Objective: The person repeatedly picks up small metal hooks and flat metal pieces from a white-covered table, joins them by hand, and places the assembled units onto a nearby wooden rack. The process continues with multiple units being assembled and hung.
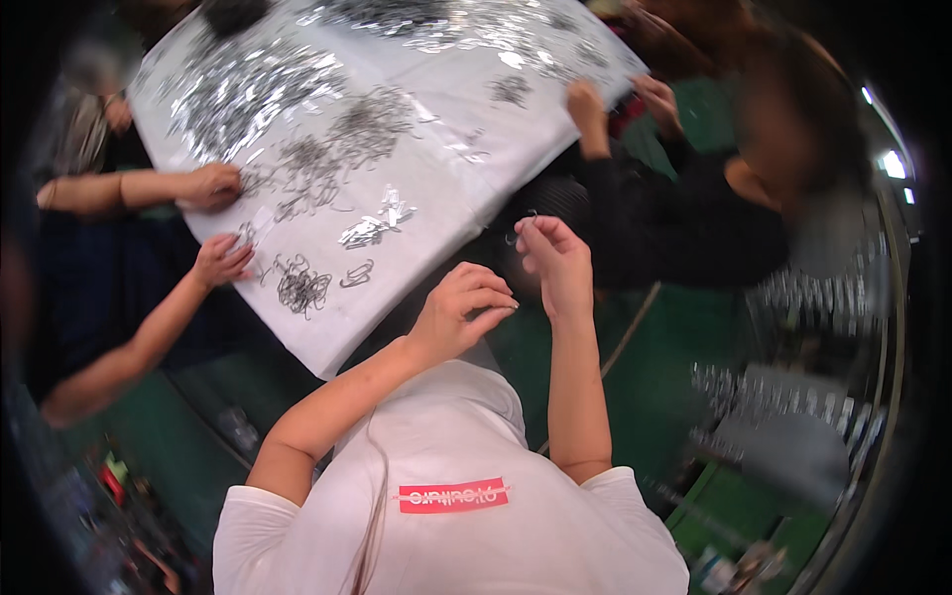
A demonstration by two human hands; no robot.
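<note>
My right hand [557, 260] is raised beside the table's near right edge. Its thumb and forefinger pinch a thin, dark, bent wire piece [511, 238]. Lower and to the left, my left hand [461, 309] is closed, thumb against fingers. Whatever lies between those fingertips is too small to make out. Both hands are in front of my white shirt, apart from each other. On the white-covered table [397, 288], nearest to my left hand, lie a small loose cluster of bent wires [357, 274], a tangled wire pile [302, 286] and a little heap of shiny metal strips [365, 232].
Larger heaps of shiny metal pieces [248, 94] and dark wires [317, 154] spread over the table's far part. A co-worker's hands [220, 260] work at the left edge. Another person's hand [587, 104] is at the right edge. A green floor [635, 367] shows below.
</note>
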